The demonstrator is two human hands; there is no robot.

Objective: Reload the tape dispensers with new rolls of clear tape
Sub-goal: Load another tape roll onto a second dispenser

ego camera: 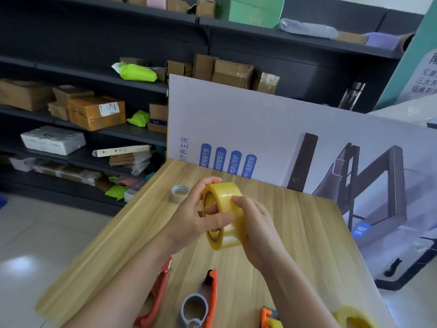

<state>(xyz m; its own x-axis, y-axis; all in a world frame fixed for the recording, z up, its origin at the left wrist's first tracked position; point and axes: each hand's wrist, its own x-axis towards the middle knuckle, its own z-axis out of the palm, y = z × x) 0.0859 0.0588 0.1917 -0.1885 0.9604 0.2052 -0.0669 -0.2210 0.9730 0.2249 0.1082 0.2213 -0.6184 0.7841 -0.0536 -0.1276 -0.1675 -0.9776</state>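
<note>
Yellowish clear tape roll (224,194), core facing left, is gripped by your left hand (196,218) and right hand (259,224); the orange-grey plastic dispenser (201,301) lies nearer you.

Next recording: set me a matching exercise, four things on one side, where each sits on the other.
Things: 1 middle yellow roll; 2 small pale roll; 3 grey-hubbed dispenser; 4 glass bottle.
Places: A on the table beyond the left hand; B upright behind the white board; C gripped by left and right hand; D lying between the forearms.
Pairs: 1-C; 2-A; 3-D; 4-B.
</note>
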